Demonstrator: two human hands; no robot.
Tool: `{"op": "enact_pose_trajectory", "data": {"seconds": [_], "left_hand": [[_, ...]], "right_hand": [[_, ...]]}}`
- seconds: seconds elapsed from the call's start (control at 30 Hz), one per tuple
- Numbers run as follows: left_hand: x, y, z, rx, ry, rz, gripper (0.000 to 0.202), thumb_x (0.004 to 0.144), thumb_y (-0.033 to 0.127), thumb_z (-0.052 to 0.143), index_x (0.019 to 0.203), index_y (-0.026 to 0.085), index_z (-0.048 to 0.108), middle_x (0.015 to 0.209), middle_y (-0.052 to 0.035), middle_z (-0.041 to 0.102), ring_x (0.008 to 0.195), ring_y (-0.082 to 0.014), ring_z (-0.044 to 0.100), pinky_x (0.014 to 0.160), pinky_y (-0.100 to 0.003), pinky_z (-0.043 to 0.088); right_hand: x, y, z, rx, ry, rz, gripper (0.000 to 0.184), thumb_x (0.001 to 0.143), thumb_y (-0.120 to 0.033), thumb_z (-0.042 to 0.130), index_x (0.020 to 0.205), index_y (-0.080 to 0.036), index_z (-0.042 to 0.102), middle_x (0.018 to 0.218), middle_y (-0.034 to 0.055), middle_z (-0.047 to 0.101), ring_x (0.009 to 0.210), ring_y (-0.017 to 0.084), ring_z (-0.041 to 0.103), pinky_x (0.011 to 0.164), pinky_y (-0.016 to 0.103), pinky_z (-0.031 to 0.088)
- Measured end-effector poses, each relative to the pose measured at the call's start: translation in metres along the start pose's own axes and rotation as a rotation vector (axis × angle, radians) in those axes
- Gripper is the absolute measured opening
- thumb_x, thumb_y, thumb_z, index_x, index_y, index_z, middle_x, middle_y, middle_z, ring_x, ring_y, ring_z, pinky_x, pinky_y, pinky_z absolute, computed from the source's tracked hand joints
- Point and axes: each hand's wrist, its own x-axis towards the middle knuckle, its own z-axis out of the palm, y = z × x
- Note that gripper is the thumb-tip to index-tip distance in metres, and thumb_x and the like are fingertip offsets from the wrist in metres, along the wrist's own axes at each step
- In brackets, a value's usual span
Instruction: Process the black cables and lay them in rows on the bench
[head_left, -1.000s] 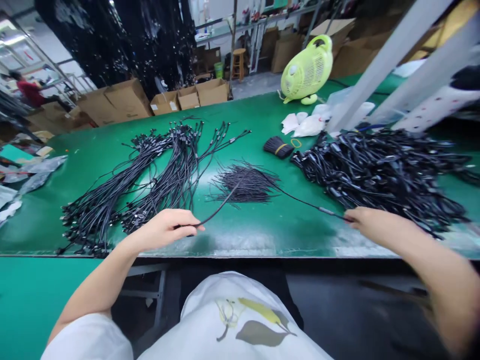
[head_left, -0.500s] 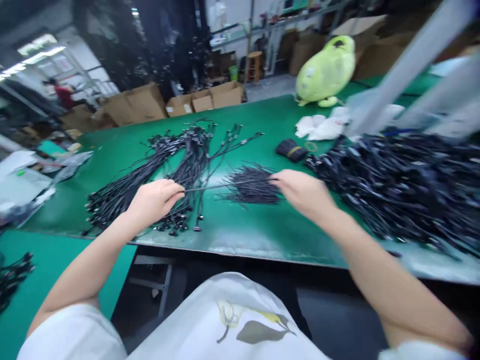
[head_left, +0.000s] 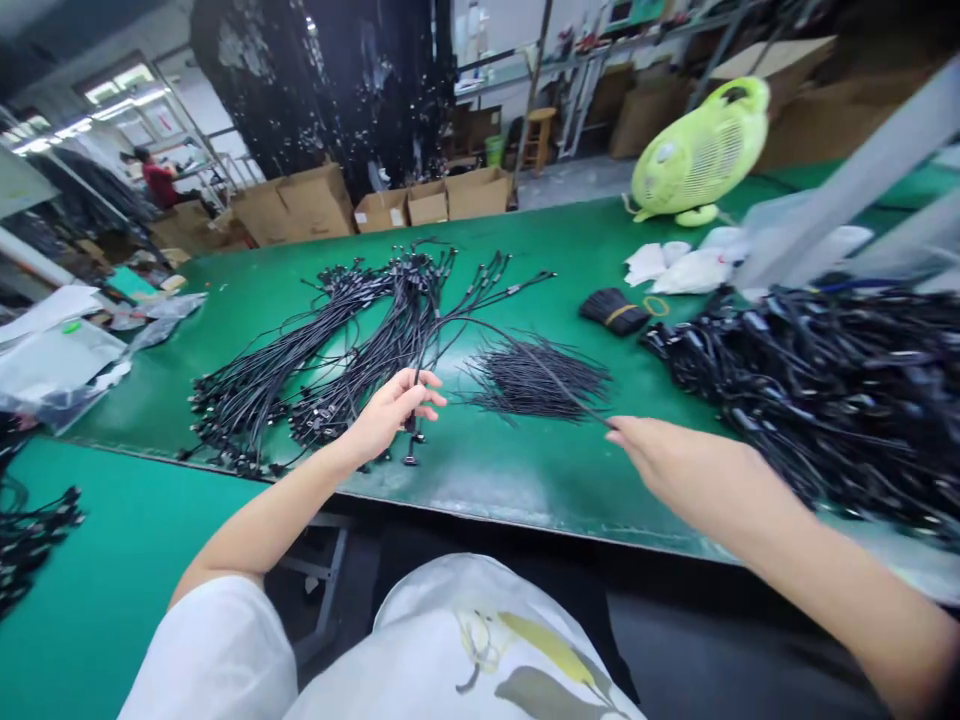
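Observation:
My right hand (head_left: 675, 465) pinches one end of a black cable (head_left: 551, 375), which arcs leftward over the table. My left hand (head_left: 401, 405) has its fingers apart, over the connector ends of a few cables near the table's front edge; part of a cable is hidden behind it. Just left of it lie cable bundles (head_left: 360, 345) with metal connectors at their ends. Between my hands, under the arcing cable, rests a pile of thin black ties (head_left: 525, 385), cut strips by their look.
A large heap of black cables (head_left: 825, 390) covers the right side of the green table (head_left: 480, 480). Behind the strips sit a banded black bundle (head_left: 611, 310), white crumpled plastic (head_left: 682, 265) and a green fan (head_left: 701, 155). Cardboard boxes (head_left: 300, 205) stand beyond the far edge.
My left hand has let go of the stretched cable and moved right, its fingers spreading. My right hand has shifted right and toward me; the cable now sags in a curve.

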Motion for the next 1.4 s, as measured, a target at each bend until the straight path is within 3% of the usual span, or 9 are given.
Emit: {"op": "enact_pose_trajectory", "data": {"seconds": [0.1, 0.2, 0.37, 0.53, 0.7, 0.9, 1.07, 1.27, 1.4], "left_hand": [[0.005, -0.011, 0.019, 0.370, 0.018, 0.203, 0.024, 0.094, 0.030, 0.046, 0.112, 0.018, 0.055, 0.113, -0.0104, 0.059, 0.105, -0.0205, 0.059, 0.090, -0.034, 0.046], [-0.001, -0.019, 0.043, 0.597, -0.296, 0.294, 0.025, 0.096, 0.028, 0.041, 0.115, 0.020, 0.056, 0.111, -0.0096, 0.062, 0.106, -0.0210, 0.058, 0.094, -0.034, 0.042], [-0.019, -0.015, 0.053, 0.440, -0.686, -0.054, 0.030, 0.097, 0.036, 0.040, 0.104, 0.018, 0.062, 0.061, 0.0026, 0.052, 0.057, -0.0121, 0.050, 0.059, -0.025, 0.041], [-0.021, -0.007, 0.013, -0.319, -0.576, -0.416, 0.030, 0.088, 0.039, 0.060, 0.096, 0.011, 0.067, 0.047, 0.0107, 0.026, 0.038, -0.0042, 0.022, 0.040, -0.017, 0.032], [-0.028, 0.004, -0.012, -0.826, -0.040, -0.216, 0.031, 0.090, 0.027, 0.058, 0.118, 0.014, 0.061, 0.053, 0.0100, 0.030, 0.036, -0.0028, 0.018, 0.036, -0.011, 0.030], [-0.016, -0.004, 0.015, -0.649, 0.095, -0.188, 0.024, 0.083, 0.029, 0.067, 0.104, 0.017, 0.066, 0.066, 0.0033, 0.047, 0.054, -0.0053, 0.045, 0.052, -0.016, 0.043], [-0.002, -0.013, 0.032, -0.546, 0.037, -0.160, 0.022, 0.086, 0.035, 0.064, 0.087, 0.013, 0.067, 0.056, 0.0038, 0.047, 0.046, -0.0050, 0.042, 0.042, -0.015, 0.037], [-0.012, 0.004, -0.004, -0.927, 0.116, -0.168, 0.028, 0.099, 0.025, 0.041, 0.112, 0.010, 0.061, 0.045, 0.0100, 0.037, 0.031, -0.0011, 0.031, 0.031, -0.004, 0.026], [-0.021, 0.008, -0.012, -0.866, 0.122, -0.090, 0.032, 0.097, 0.022, 0.044, 0.128, 0.016, 0.054, 0.052, 0.0094, 0.048, 0.033, 0.0007, 0.037, 0.032, -0.003, 0.027]], "right_hand": [[-0.005, -0.032, -0.005, -0.010, -0.214, -0.112, 0.026, 0.095, -0.022, 0.040, 0.083, -0.017, 0.063, 0.074, 0.0068, 0.068, 0.059, 0.016, 0.062, 0.050, 0.028, 0.031], [0.002, -0.063, -0.013, 0.126, -0.386, -0.246, 0.023, 0.094, -0.022, 0.044, 0.080, -0.018, 0.062, 0.073, 0.0038, 0.067, 0.063, 0.014, 0.062, 0.052, 0.026, 0.029], [0.032, -0.051, -0.027, 0.304, -0.283, -0.133, 0.028, 0.090, -0.043, 0.054, 0.079, -0.018, 0.062, 0.079, 0.0031, 0.068, 0.071, 0.015, 0.061, 0.057, 0.024, 0.030], [0.026, 0.012, -0.005, 0.583, -0.281, -0.138, 0.027, 0.093, -0.042, 0.047, 0.099, -0.022, 0.064, 0.100, 0.0019, 0.069, 0.090, 0.017, 0.063, 0.075, 0.026, 0.044], [0.003, 0.043, 0.022, 0.607, -0.126, 0.043, 0.035, 0.093, -0.043, 0.041, 0.109, -0.021, 0.064, 0.104, 0.0055, 0.070, 0.086, 0.021, 0.066, 0.077, 0.033, 0.050], [-0.013, 0.008, 0.020, 0.242, 0.019, -0.108, 0.032, 0.094, -0.030, 0.037, 0.090, -0.016, 0.066, 0.083, 0.0091, 0.069, 0.075, 0.021, 0.065, 0.066, 0.031, 0.045], [-0.015, -0.035, 0.007, 0.309, -0.379, -0.400, 0.022, 0.086, -0.017, 0.042, 0.069, -0.019, 0.056, 0.066, 0.0013, 0.062, 0.057, 0.014, 0.056, 0.058, 0.027, 0.034], [-0.006, 0.020, 0.004, 0.514, -0.295, 0.010, 0.035, 0.095, -0.037, 0.032, 0.075, -0.020, 0.056, 0.074, 0.0022, 0.063, 0.068, 0.015, 0.057, 0.063, 0.025, 0.038], [-0.012, 0.022, 0.017, 0.503, -0.360, -0.081, 0.036, 0.096, -0.037, 0.031, 0.079, -0.020, 0.057, 0.075, 0.0025, 0.063, 0.067, 0.015, 0.058, 0.063, 0.025, 0.038]]}}
